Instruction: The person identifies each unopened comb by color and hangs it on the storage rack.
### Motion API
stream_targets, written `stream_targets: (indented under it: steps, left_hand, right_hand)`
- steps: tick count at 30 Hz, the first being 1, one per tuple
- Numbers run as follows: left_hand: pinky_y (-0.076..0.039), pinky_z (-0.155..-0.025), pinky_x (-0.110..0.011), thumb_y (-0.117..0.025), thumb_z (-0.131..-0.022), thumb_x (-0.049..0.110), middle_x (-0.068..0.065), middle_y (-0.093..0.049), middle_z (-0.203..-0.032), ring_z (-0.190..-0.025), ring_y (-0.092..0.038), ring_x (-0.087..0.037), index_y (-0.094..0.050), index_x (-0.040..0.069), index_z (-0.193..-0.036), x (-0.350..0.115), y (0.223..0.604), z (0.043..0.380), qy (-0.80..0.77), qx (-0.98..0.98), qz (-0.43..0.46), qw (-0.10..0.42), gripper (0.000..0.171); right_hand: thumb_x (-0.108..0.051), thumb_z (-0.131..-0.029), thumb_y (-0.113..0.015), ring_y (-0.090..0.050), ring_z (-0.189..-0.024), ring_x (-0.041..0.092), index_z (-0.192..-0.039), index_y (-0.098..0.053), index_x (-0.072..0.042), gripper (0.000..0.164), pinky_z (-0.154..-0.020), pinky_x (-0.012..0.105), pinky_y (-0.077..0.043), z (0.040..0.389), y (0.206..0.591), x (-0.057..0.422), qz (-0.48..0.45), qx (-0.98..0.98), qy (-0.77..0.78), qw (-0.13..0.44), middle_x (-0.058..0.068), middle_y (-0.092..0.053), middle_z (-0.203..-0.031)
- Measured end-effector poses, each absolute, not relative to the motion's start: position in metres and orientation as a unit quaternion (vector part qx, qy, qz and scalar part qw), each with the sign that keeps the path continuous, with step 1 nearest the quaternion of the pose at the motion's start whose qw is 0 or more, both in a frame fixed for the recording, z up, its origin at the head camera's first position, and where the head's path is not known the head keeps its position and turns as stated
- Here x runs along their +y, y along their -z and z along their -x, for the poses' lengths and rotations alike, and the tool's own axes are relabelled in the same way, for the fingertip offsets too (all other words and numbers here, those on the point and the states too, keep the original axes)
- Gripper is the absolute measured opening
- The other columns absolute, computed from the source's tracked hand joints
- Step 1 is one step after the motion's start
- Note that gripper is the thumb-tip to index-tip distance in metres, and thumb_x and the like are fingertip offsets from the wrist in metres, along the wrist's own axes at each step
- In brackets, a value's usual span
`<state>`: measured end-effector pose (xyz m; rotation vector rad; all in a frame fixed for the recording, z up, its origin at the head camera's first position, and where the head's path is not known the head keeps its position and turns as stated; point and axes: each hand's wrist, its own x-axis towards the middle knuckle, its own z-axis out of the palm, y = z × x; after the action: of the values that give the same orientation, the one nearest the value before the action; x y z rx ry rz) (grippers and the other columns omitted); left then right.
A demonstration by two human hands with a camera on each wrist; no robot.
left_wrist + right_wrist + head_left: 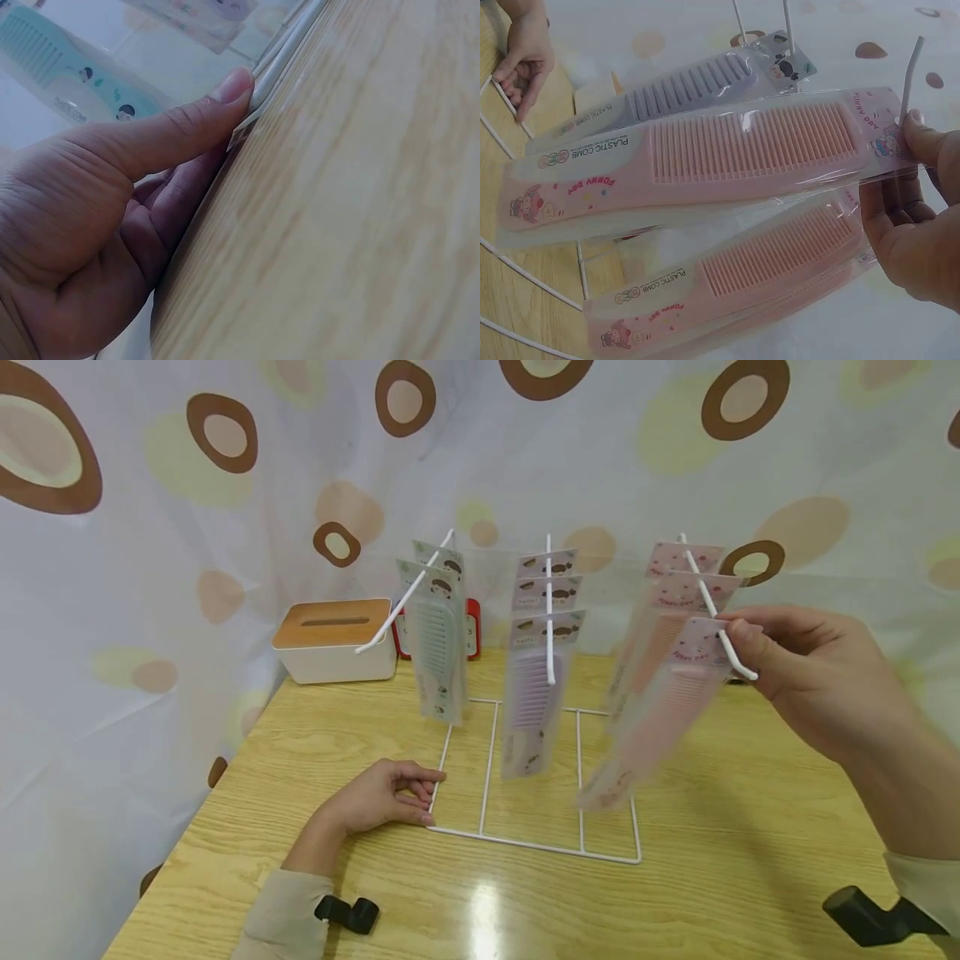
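My right hand (817, 668) pinches the printed header of a packaged pink comb (757, 146) near the tip of the white rack's right prong (708, 597). That pack hangs tilted, its lower end swung toward the left. Behind it on the same prong hang more pink comb packs (780, 262). Packaged purple combs (536, 689) hang from the middle prong, and green comb packs (433, 639) from the left one. Down at the table, my left hand (382, 797) holds the front left corner of the rack's wire base (532, 845), thumb on the wire.
A white tissue box (337, 664) with a wooden lid stands at the back left. Beside it, a red-framed object (473, 627) is partly hidden by the green packs. A patterned curtain (225, 543) hangs behind the wooden table (750, 868).
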<state>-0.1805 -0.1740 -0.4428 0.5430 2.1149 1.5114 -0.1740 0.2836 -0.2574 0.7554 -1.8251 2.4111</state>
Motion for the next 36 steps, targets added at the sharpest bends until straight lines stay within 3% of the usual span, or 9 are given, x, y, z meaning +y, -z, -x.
stream_targets:
  steps: [7, 14, 20, 24, 26, 28, 30, 32, 36]
  left_hand:
    - [-0.058, -0.082, -0.020, -0.080, -0.085, 0.010, -0.014, -0.066, -0.105, -0.095, -0.064, -0.015, -0.060, -0.003, -0.134, -0.168, 0.446, 0.176, -0.538, 0.786, -0.207, 0.225, 0.054]
    - [-0.055, -0.080, -0.018, -0.073, -0.093, 0.018, -0.014, -0.068, -0.108, -0.094, -0.063, -0.008, -0.065, -0.001, -0.130, -0.163, 0.440, 0.172, -0.546, 0.789, -0.212, 0.185, 0.043]
    - [-0.059, -0.092, -0.030, -0.070, -0.093, 0.008, -0.023, -0.063, -0.126, -0.110, -0.065, -0.020, -0.063, 0.000, -0.133, -0.178, 0.393, 0.167, -0.571, 0.789, -0.217, 0.067, 0.041]
    - [-0.050, -0.106, -0.048, -0.074, -0.092, 0.018, -0.013, -0.063, -0.132, -0.123, -0.059, -0.031, -0.066, 0.006, -0.131, -0.194, 0.348, 0.180, -0.386, 0.878, -0.279, -0.037, 0.042]
    - [-0.042, -0.111, -0.055, -0.077, -0.089, 0.024, -0.011, -0.063, -0.133, -0.128, -0.055, -0.032, -0.068, 0.008, -0.129, -0.202, 0.329, 0.188, -0.273, 0.909, -0.302, -0.086, 0.043]
    - [-0.034, -0.113, -0.063, -0.077, -0.089, 0.029, -0.012, -0.061, -0.136, -0.131, -0.053, -0.035, -0.065, 0.009, -0.132, -0.210, 0.313, 0.193, -0.198, 0.925, -0.309, -0.102, 0.049]
    - [-0.021, -0.115, -0.071, -0.075, -0.089, 0.037, -0.014, -0.055, -0.144, -0.138, -0.045, -0.038, -0.060, 0.012, -0.139, -0.218, 0.300, 0.195, -0.149, 0.940, -0.292, -0.096, 0.058]
    - [-0.009, -0.115, -0.076, -0.071, -0.089, 0.046, -0.015, -0.045, -0.153, -0.146, -0.033, -0.040, -0.053, 0.016, -0.146, -0.224, 0.293, 0.196, -0.118, 0.954, -0.265, -0.075, 0.067]
    - [0.004, -0.114, -0.077, -0.061, -0.091, 0.058, -0.013, -0.023, -0.165, -0.154, -0.010, -0.041, -0.037, 0.020, -0.156, -0.233, 0.294, 0.194, -0.096, 0.968, -0.229, -0.039, 0.079]
  right_hand:
    - [0.009, -0.098, -0.051, -0.066, -0.113, 0.011, -0.123, -0.068, 0.006, 0.030, -0.085, 0.017, -0.058, 0.176, 0.248, 0.284, -0.212, -0.611, -0.762, 0.030, 0.004, -0.066, -0.131]
    - [0.011, -0.095, -0.055, -0.068, -0.110, 0.011, -0.122, -0.066, 0.010, 0.029, -0.083, 0.014, -0.057, 0.173, 0.242, 0.282, -0.228, -0.635, -0.735, 0.062, 0.005, -0.067, -0.131]
    - [0.006, -0.098, -0.055, -0.070, -0.101, 0.011, -0.129, -0.061, 0.010, 0.032, -0.085, 0.015, -0.057, 0.169, 0.242, 0.288, -0.226, -0.678, -0.695, 0.084, 0.005, -0.071, -0.125]
    - [-0.016, -0.102, -0.059, -0.063, -0.095, -0.005, -0.133, -0.064, -0.004, 0.034, -0.079, 0.002, -0.047, 0.166, 0.246, 0.314, -0.153, -0.835, -0.508, 0.145, -0.015, -0.068, -0.115]
    - [-0.027, -0.100, -0.062, -0.062, -0.084, 0.000, -0.135, -0.063, -0.007, 0.040, -0.069, 0.012, -0.049, 0.164, 0.251, 0.331, -0.122, -0.920, -0.333, 0.167, -0.009, -0.065, -0.121]
    - [-0.036, -0.098, -0.065, -0.063, -0.091, 0.013, -0.139, -0.058, -0.006, 0.051, -0.074, 0.029, -0.054, 0.163, 0.259, 0.348, -0.107, -0.962, -0.183, 0.171, 0.003, -0.059, -0.134]
    - [-0.042, -0.096, -0.065, -0.061, -0.102, 0.036, -0.142, -0.054, -0.002, 0.061, -0.085, 0.055, -0.053, 0.163, 0.268, 0.363, -0.107, -0.976, -0.087, 0.169, 0.023, -0.051, -0.140]
    - [-0.048, -0.096, -0.062, -0.044, -0.124, 0.055, -0.146, -0.048, -0.002, 0.070, -0.098, 0.078, -0.033, 0.160, 0.275, 0.376, -0.092, -0.982, -0.043, 0.156, 0.031, -0.040, -0.148]
    - [-0.060, -0.096, -0.054, -0.004, -0.148, 0.056, -0.154, -0.037, -0.007, 0.080, -0.105, 0.087, 0.001, 0.153, 0.284, 0.396, -0.042, -0.991, -0.024, 0.125, 0.029, -0.023, -0.160]
